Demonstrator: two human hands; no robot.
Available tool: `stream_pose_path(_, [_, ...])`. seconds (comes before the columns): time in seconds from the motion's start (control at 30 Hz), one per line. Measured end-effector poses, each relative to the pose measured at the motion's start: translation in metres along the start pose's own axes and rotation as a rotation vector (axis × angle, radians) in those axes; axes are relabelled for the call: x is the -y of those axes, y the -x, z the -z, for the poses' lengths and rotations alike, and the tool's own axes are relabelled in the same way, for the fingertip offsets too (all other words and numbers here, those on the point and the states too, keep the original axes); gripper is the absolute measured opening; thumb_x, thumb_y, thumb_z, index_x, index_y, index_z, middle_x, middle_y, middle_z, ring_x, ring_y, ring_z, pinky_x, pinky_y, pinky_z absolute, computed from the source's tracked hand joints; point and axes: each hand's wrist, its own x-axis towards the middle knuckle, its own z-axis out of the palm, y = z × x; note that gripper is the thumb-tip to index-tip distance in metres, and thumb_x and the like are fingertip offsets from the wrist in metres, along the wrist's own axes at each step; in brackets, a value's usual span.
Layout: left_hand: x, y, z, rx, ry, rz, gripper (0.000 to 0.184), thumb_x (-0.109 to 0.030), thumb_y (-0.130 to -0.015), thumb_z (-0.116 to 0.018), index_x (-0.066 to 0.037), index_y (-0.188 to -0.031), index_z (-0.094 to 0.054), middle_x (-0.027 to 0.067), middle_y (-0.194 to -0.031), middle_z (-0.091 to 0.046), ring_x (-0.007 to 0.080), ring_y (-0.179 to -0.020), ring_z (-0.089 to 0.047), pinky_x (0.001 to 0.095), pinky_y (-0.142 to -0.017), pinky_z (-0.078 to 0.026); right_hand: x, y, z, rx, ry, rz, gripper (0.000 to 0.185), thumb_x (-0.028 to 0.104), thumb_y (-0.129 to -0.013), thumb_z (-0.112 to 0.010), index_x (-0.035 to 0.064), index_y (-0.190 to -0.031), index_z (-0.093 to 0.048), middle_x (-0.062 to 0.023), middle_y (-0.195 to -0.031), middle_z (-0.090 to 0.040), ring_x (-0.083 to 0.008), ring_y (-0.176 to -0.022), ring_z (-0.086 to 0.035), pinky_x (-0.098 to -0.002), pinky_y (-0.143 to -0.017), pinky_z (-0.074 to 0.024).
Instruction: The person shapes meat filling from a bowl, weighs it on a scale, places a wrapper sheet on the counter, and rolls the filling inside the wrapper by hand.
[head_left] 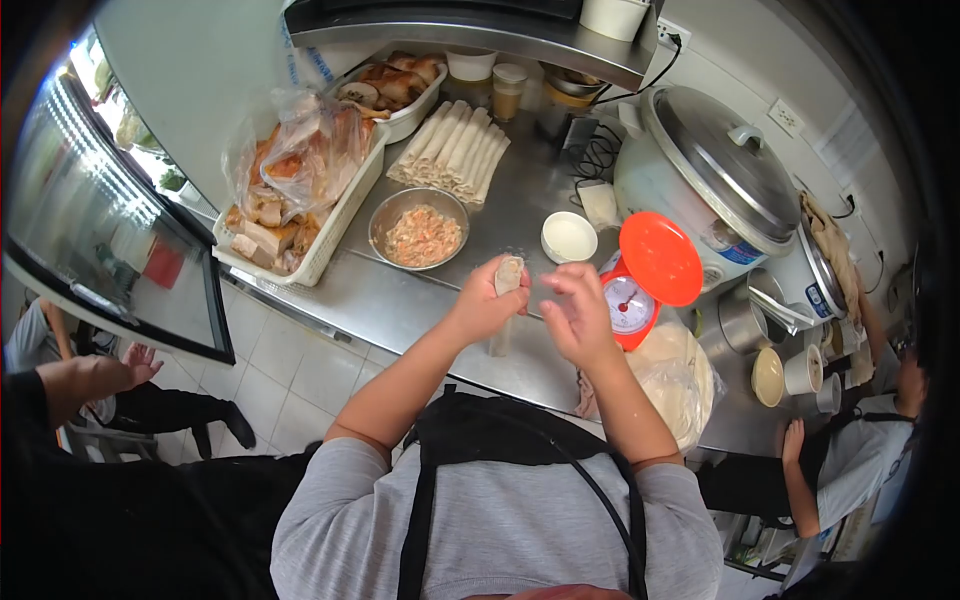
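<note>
My left hand (pixel 483 303) is closed around an uncooked spring roll (pixel 508 274), holding it upright over the steel counter's front edge. Filling shows at the roll's top end. To its right, my right hand (pixel 578 312) is raised with the fingers apart and nothing in them. A metal bowl (pixel 374 243) of shredded orange and white filling (pixel 420 232) stands beyond my left hand. Behind it lies a stack of finished rolls (pixel 452 150). A small white bowl (pixel 568 238) sits just past my right hand. Round pale wrappers (pixel 672 380), partly under plastic, lie by my right forearm.
A red kitchen scale (pixel 630 308) and a large rice cooker (pixel 705 190) stand at right. Left are a white basket (pixel 350 205) of meat under plastic and a tub (pixel 415 118) of roasted meat. A metal shelf (pixel 470 45) overhangs the back. Other people are at both sides.
</note>
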Motion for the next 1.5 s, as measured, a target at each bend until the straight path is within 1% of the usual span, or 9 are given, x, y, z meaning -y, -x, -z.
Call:
stream_pose_path(0.03, [-0.004, -0.001, -0.002, -0.013, -0.023, -0.004, 0.014, 0.001, -0.077, -0.056, -0.005, -0.088, -0.05, 0.0017, -0.079, -0.053, 0.0088, -0.071, -0.054, 0.0241, -0.061, -0.046, 0.0, 0.003, -0.003, 0.019, -0.041, 0.007, 0.036, -0.007, -0.071, -0.054, 0.0023, -0.106, -0.054, -0.0144, -0.097, -0.047, -0.0244, -0.088, -0.047, -0.0312, -0.073, -0.0413])
stream_pose_path(0.33, [-0.007, -0.004, -0.016, -0.014, -0.243, -0.077, 0.01, -0.003, -0.077, -0.057, -0.004, -0.086, -0.053, 0.0009, -0.075, -0.055, 0.0068, -0.07, -0.052, 0.023, -0.06, -0.044, -0.005, 0.001, -0.003, 0.028, 0.103, 0.092, 0.051, -0.012, -0.062, -0.049, 0.0049, -0.11, -0.053, -0.0128, -0.096, -0.048, -0.0255, -0.084, -0.048, -0.0322, -0.071, -0.0418])
stream_pose_path(0.47, [-0.013, -0.005, -0.021, -0.006, -0.198, -0.026, 0.007, -0.003, -0.077, -0.058, -0.004, -0.082, -0.053, -0.0005, -0.075, -0.053, 0.0061, -0.072, -0.05, 0.0222, -0.06, -0.043, -0.007, 0.001, -0.003, -0.018, 0.08, 0.076, 0.047, -0.006, -0.06, -0.053, 0.0077, -0.105, -0.057, -0.0111, -0.096, -0.05, -0.0272, -0.082, -0.049, -0.035, -0.072, -0.0409])
stream_pose_path(0.63, [-0.017, -0.005, -0.02, -0.005, -0.388, -0.084, 0.01, -0.004, -0.076, -0.059, -0.003, -0.086, -0.055, 0.0004, -0.078, -0.055, 0.0071, -0.073, -0.051, 0.023, -0.064, -0.043, -0.006, -0.009, 0.003, -0.026, 0.088, 0.096, 0.044, -0.005, -0.059, -0.052, 0.0085, -0.1, -0.058, -0.011, -0.097, -0.05, -0.028, -0.083, -0.049, -0.0359, -0.073, -0.0407])
stream_pose_path(1.03, [-0.019, -0.002, -0.015, 0.009, -0.354, -0.083, 0.012, -0.01, -0.079, -0.061, -0.003, -0.087, -0.057, 0.0032, -0.079, -0.06, 0.009, -0.074, -0.055, 0.0251, -0.065, -0.045, -0.003, -0.023, 0.011, 0.114, 0.116, 0.072, 0.038, -0.003, -0.056, -0.051, 0.0101, -0.091, -0.059, -0.0104, -0.1, -0.05, -0.0296, -0.091, -0.049, -0.039, -0.078, -0.0385])
stream_pose_path(1.13, [-0.018, -0.002, -0.013, 0.014, -0.312, -0.064, 0.011, -0.01, -0.08, -0.06, -0.003, -0.087, -0.057, 0.002, -0.078, -0.059, 0.008, -0.073, -0.054, 0.0246, -0.064, -0.044, -0.003, -0.022, 0.009, 0.141, 0.108, 0.085, 0.042, -0.003, -0.056, -0.05, 0.0099, -0.096, -0.059, -0.0113, -0.102, -0.05, -0.0299, -0.093, -0.049, -0.0389, -0.079, -0.0387])
stream_pose_path(1.23, [-0.019, -0.003, -0.008, 0.014, -0.259, -0.051, 0.009, -0.009, -0.08, -0.059, -0.003, -0.086, -0.057, 0.0009, -0.076, -0.058, 0.0072, -0.07, -0.052, 0.024, -0.062, -0.043, -0.008, -0.014, 0.003, -0.04, 0.033, -0.028, 0.048, -0.003, -0.056, -0.05, 0.0095, -0.102, -0.058, -0.0121, -0.103, -0.05, -0.0302, -0.092, -0.049, -0.0388, -0.079, -0.0391])
stream_pose_path(1.37, [-0.017, -0.005, -0.008, -0.005, -0.281, -0.106, 0.007, -0.008, -0.083, -0.057, -0.004, -0.084, -0.053, 0.0001, -0.071, -0.054, 0.0064, -0.063, -0.052, 0.0217, -0.057, -0.044, -0.005, -0.006, -0.002, 0.054, 0.088, -0.005, 0.054, -0.003, -0.056, -0.049, 0.0091, -0.109, -0.056, -0.0123, -0.103, -0.05, -0.0305, -0.092, -0.048, -0.0386, -0.08, -0.0393])
stream_pose_path(1.5, [-0.015, -0.003, -0.004, 0.0, -0.262, -0.096, 0.008, -0.008, -0.078, -0.06, -0.003, -0.084, -0.055, 0.0011, -0.073, -0.056, 0.0074, -0.068, -0.051, 0.0243, -0.06, -0.042, 0.0, -0.009, -0.003, 0.089, 0.202, 0.075, 0.055, -0.003, -0.056, -0.05, 0.01, -0.109, -0.057, -0.0118, -0.102, -0.05, -0.0305, -0.091, -0.048, -0.0387, -0.08, -0.0393])
